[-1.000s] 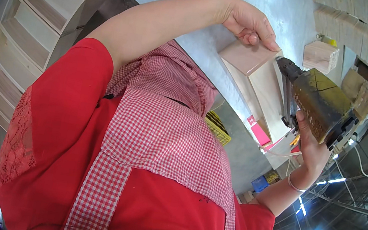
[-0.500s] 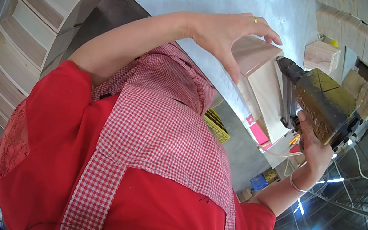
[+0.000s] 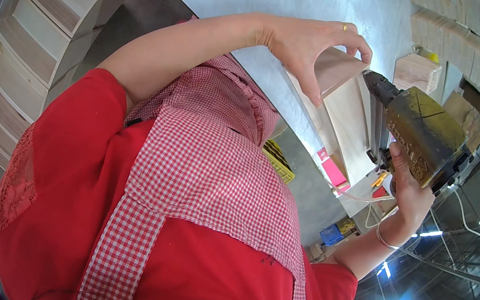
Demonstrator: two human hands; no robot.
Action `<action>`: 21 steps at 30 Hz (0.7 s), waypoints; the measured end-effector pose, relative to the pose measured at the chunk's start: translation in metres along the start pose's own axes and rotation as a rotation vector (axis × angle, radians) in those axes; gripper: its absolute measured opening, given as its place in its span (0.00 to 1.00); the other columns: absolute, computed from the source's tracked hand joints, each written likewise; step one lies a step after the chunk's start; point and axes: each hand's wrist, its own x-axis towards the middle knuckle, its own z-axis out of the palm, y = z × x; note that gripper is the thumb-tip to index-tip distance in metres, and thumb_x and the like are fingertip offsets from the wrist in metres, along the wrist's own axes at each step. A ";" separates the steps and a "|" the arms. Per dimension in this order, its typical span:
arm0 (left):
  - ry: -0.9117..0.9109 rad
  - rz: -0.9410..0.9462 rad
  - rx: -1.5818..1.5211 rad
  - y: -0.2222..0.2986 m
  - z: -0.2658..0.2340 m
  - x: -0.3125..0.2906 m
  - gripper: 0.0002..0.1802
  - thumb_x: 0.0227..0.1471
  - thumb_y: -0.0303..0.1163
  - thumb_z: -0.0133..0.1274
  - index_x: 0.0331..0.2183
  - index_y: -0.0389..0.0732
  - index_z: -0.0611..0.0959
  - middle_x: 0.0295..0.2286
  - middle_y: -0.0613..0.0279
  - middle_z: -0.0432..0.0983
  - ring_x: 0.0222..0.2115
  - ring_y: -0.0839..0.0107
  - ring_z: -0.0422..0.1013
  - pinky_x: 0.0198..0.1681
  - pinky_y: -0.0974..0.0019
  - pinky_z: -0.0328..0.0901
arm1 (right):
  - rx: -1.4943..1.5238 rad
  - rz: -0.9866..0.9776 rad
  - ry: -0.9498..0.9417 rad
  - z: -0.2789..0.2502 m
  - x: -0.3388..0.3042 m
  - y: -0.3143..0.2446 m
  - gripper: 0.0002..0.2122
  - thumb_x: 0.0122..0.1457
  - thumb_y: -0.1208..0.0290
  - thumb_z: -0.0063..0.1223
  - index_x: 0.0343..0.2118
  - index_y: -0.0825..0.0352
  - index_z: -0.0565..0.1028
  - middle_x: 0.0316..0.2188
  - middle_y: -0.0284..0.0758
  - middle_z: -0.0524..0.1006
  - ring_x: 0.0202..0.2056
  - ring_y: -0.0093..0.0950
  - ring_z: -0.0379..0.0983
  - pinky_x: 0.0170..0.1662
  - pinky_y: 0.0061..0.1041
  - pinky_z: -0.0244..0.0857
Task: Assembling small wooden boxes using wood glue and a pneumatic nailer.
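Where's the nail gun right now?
In the head view, the nail gun is right of centre, held in the right hand, beside the wooden box.

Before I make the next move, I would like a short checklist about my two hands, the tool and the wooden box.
1. Right hand gripping the yellow-black tool: ok.
2. Tool's nose near the corner of the wooden box: ok; contact, cannot tell.
3. Left fingertips well clear of the nose: not ok, they look close.
4. Left hand pressing firmly on the box: cannot tell.
5. Trigger finger position: cannot tell, hidden.
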 end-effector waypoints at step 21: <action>0.012 0.005 -0.045 -0.009 0.006 -0.001 0.51 0.24 0.39 0.71 0.55 0.47 0.69 0.50 0.59 0.65 0.55 0.62 0.61 0.61 0.57 0.57 | -0.047 0.171 0.010 -0.001 0.013 -0.018 0.24 0.48 0.75 0.72 0.47 0.74 0.74 0.42 0.38 0.80 0.40 0.27 0.77 0.46 0.26 0.70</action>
